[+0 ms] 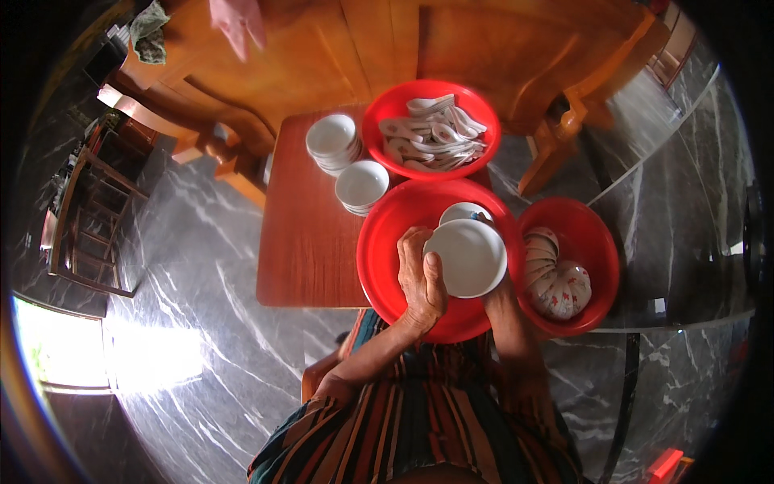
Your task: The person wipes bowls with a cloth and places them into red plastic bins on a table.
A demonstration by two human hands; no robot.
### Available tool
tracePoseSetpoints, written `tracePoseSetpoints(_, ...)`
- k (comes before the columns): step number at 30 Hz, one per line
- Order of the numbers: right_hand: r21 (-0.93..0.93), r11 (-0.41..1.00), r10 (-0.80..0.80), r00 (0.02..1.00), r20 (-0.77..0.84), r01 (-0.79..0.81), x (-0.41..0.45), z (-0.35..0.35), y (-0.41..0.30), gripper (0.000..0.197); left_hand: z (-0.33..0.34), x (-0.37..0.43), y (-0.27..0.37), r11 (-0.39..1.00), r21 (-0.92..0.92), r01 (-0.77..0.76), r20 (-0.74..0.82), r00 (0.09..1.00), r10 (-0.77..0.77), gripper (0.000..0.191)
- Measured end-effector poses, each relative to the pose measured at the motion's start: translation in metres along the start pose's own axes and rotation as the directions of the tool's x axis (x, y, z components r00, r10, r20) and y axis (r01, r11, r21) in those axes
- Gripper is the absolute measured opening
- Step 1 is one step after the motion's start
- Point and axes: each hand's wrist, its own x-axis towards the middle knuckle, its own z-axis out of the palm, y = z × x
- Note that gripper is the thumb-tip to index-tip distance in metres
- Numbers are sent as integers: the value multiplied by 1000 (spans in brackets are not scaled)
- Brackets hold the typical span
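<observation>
My left hand (421, 281) grips the rim of a white bowl (465, 259), thumb inside it, over a large red plastic basin (390, 215). Behind that bowl my right hand (499, 295) is mostly hidden; its wrist and a few fingers show. Something small and blue (474, 215) appears at those fingers, too covered to identify. A second white bowl (455, 213) is partly visible just beyond the first. Two stacks of white bowls, a nearer stack (363, 184) and a farther stack (331, 136), stand left of the basin on a reddish-brown wooden table (311, 254).
Beyond, a red basin (372, 136) holds many white ceramic spoons (435, 136). To the right, another red basin (595, 242) contains nested flower-patterned bowls (559, 284). A wooden bench (387, 48) borders the far side, with a pink glove (236, 21) and a cloth (149, 33) over it.
</observation>
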Motion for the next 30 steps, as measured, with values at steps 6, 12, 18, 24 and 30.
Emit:
tracePoseSetpoints(6, -19, 1000, -21, 1000, 3, 21, -1, -2, 0, 36, -7, 14, -17, 904, 62, -423, -4, 906, 424, 49)
tracePoseSetpoints(12, -53, 997, -52, 998, -33, 50, 0, -7, 5, 33, -17, 6, -12, 577, 59, -814, 439, 541, 718, 43)
tracePoseSetpoints(18, -160, 955, -268, 958, -103, 250, -1, 7, 5, 31, -12, -3, -23, 854, 119, -507, 341, 828, 444, 7)
tracePoseSetpoints(24, -612, 578, -581, 799, 155, 539, -8, 18, 30, 42, -8, 10, -16, 996, 51, -75, 112, 991, 69, 11)
tracePoseSetpoints(30, -646, -113, -540, 499, 678, 755, -5, 24, 38, 62, -14, 15, -29, 840, -459, 289, 284, 944, -169, 24)
